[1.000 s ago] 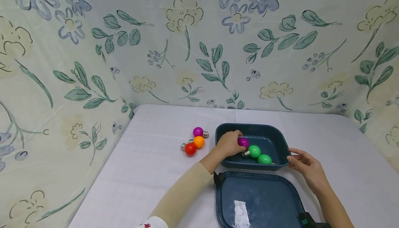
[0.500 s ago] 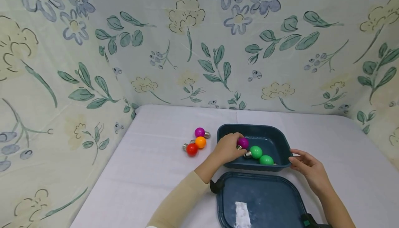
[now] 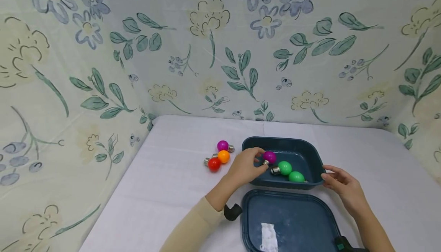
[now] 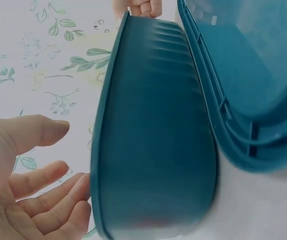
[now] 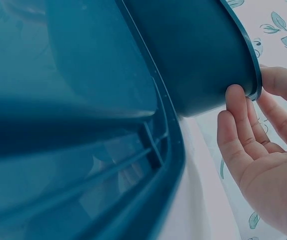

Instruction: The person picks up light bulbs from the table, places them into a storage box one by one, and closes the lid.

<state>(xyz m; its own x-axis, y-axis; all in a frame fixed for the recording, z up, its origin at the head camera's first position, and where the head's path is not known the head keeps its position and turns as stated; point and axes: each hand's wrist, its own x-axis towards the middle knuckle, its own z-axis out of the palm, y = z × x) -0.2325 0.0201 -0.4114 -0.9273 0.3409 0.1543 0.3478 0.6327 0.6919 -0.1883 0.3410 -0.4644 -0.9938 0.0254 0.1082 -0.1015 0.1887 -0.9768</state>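
My left hand reaches over the left side of a dark blue plastic container, thumb and fingers spread apart. Close by its fingertips, a purple light bulb sits inside, metal base toward the hand. Two green bulbs, one nearer the middle and one at the front wall, lie beside it. At the container's right end my right hand holds the rim; in the right wrist view its fingertips press the outer wall. The left wrist view shows the left hand beside the container wall.
On the white table, left of the container, lie a purple bulb, an orange bulb and a red bulb. A dark blue lid with a white label lies in front of the container. Floral cloth hangs behind.
My left hand has let go of the purple bulb inside the container and drawn back slightly left, its fingers opening. The right hand stays at the container's right end.
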